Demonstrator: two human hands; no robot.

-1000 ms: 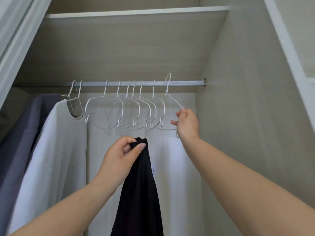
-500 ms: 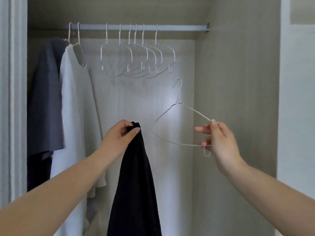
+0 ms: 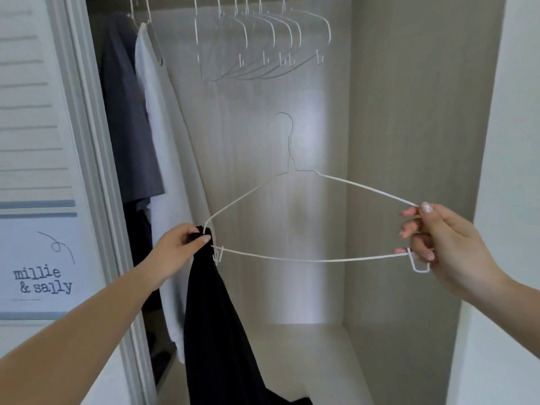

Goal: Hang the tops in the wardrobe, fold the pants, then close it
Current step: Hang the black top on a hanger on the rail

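Observation:
A black top point(image 3: 213, 317) hangs down from my left hand point(image 3: 178, 249), which pinches its upper edge in front of the open wardrobe. My right hand point(image 3: 438, 247) grips the right end of a white wire hanger point(image 3: 292, 260), held level at chest height. The hanger's left end touches the black cloth right at my left fingers. Its hook points up toward the back panel.
Several bare white hangers point(image 3: 263, 42) hang at the top. A white garment point(image 3: 163, 159) and a grey one point(image 3: 128, 112) hang at the left. The wardrobe's door frame point(image 3: 87, 141) stands left, its side wall point(image 3: 409, 141) right, its floor point(image 3: 306, 352) below.
The view has dropped and the rail is out of frame. My right hand has brought the hanger left and lower, so its left end now meets the black top in my left hand.

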